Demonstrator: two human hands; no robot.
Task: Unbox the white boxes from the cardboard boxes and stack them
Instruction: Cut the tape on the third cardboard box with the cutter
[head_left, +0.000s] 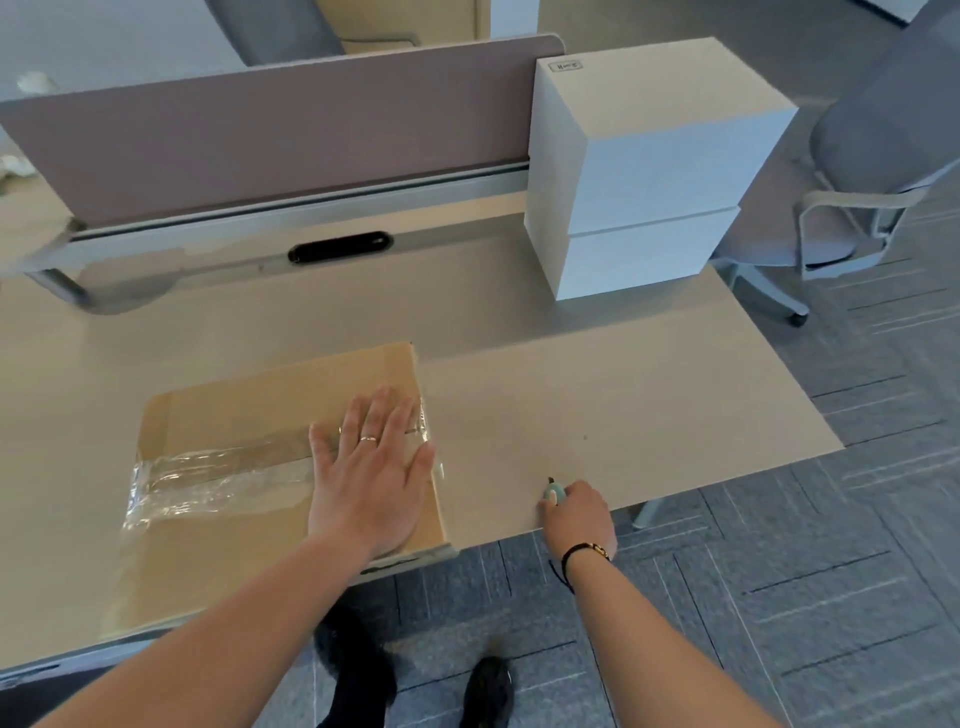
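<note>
Left hand (370, 478) flat, fingers straight, pressing taped cardboard box (249, 447); right hand (579, 517) grips small cutter (551, 491) on worktop (649, 389).

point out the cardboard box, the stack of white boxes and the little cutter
cardboard box (249, 415), head view, bare top panel
stack of white boxes (660, 171), head view, upper box's front face
cutter (551, 491), head view, pale body

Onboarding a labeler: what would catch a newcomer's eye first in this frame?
First, the left hand pressed flat on the taped cardboard box at the desk's near edge. Next, the stack of white boxes at the far right of the desk, beside the divider panel. Then the right hand, its fingers curled round a small pale green cutter at the desk's front edge, to the right of the cardboard box.
</note>
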